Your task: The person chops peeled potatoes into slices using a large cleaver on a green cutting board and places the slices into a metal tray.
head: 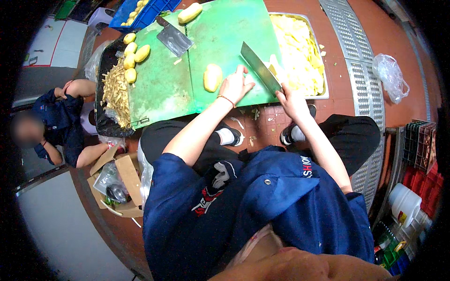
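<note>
My right hand (292, 102) grips the handle of a broad Chinese-style kitchen knife (259, 66), its blade slanting up and left over the green cutting board (225, 31). Some pale potato slices (275, 66) are beside the blade's right side. My left hand (235, 86) is over the board between the knife and a peeled potato (213, 78), holding nothing, with thumb and forefinger apart. To the right, a metal tray (326, 84) is heaped with sliced potato (299, 56). A second cleaver (174, 39) lies flat on the left part of the board surface.
Several peeled potatoes (130, 60) line the board's left edge, beside a black-lined bin (105, 63) of peelings (114, 95). Behind stands a blue crate (161, 8) of potatoes. A cardboard box (128, 175) and a seated person (63, 119) are at left; metal floor grating (365, 84) runs at right.
</note>
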A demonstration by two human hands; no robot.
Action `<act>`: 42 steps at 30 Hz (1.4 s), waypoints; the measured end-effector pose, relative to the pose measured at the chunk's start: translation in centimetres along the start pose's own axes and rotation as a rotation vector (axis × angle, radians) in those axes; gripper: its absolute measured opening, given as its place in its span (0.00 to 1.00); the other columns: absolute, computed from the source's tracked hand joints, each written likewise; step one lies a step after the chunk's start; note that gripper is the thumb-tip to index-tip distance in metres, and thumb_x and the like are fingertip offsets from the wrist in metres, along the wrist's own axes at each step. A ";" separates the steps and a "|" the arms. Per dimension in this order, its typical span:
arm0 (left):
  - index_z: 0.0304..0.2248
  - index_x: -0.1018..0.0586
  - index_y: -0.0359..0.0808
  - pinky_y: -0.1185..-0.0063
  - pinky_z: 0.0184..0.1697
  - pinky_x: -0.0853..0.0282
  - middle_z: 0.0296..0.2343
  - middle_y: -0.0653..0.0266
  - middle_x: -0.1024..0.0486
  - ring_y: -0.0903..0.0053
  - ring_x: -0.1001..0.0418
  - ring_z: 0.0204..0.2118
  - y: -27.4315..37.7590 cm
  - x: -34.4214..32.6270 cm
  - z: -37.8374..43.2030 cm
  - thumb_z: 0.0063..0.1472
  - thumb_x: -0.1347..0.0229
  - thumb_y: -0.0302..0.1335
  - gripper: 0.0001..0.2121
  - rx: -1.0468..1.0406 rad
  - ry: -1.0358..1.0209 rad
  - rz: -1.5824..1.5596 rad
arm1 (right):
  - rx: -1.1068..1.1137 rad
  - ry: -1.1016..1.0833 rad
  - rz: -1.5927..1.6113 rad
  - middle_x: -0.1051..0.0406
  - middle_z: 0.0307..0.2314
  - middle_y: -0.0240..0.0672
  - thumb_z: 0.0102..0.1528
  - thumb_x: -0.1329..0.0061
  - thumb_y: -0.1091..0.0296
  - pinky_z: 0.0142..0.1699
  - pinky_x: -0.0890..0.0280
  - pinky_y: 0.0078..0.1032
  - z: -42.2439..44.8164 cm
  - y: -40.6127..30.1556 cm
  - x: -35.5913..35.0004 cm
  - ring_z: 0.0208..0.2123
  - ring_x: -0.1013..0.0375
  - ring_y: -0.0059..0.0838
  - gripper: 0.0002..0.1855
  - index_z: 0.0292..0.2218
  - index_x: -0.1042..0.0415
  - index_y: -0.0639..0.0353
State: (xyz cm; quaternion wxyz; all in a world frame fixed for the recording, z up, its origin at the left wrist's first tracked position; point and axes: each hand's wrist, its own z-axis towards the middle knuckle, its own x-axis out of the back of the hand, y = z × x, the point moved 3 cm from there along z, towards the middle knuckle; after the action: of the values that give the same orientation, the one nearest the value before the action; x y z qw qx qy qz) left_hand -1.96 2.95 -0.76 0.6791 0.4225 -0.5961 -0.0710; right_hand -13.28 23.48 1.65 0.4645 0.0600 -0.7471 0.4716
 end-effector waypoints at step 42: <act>0.33 0.21 0.40 0.72 0.35 0.24 0.33 0.63 0.21 0.65 0.21 0.34 0.7 0.8 -0.6 0.53 0.39 0.26 0.07 -0.567 0.137 0.151 | 0.100 -0.108 -0.145 0.27 0.27 0.59 0.61 0.54 0.60 0.39 0.32 0.50 0.8 -3.1 0.0 0.34 0.25 0.59 0.13 0.40 0.34 0.61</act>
State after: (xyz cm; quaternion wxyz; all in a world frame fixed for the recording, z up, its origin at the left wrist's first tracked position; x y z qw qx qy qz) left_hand -1.49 3.18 0.32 0.8121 0.1742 -0.5347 -0.1553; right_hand -12.20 21.22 3.58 0.4530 0.1624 -0.7403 0.4694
